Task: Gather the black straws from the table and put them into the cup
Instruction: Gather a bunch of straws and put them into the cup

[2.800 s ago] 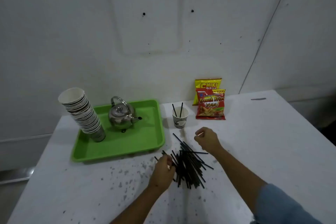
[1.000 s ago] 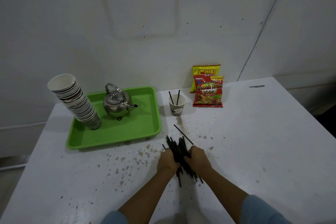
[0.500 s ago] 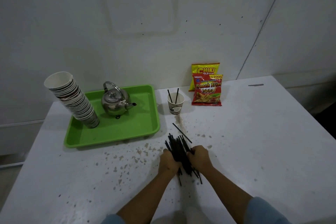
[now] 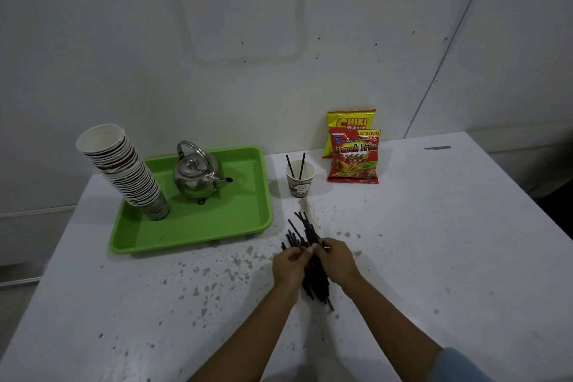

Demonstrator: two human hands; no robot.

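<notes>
A bundle of several black straws (image 4: 305, 232) lies on the white table, pressed together between both hands. My left hand (image 4: 290, 267) closes on the bundle from the left, my right hand (image 4: 338, 262) from the right, and their fingertips meet over its middle. Straw ends stick out beyond the hands toward the cup and toward me. The small white paper cup (image 4: 300, 180) stands upright farther back, with two black straws leaning in it.
A green tray (image 4: 198, 226) at the left holds a steel kettle (image 4: 198, 175) and a leaning stack of paper cups (image 4: 130, 174). Two snack bags (image 4: 353, 152) lean by the wall right of the cup. The table surface is speckled with brown chips.
The spread pile has been squeezed into one tight bundle. The single straw lying apart beyond the pile is now gathered in, and my fingertips have closed over the bundle's top.
</notes>
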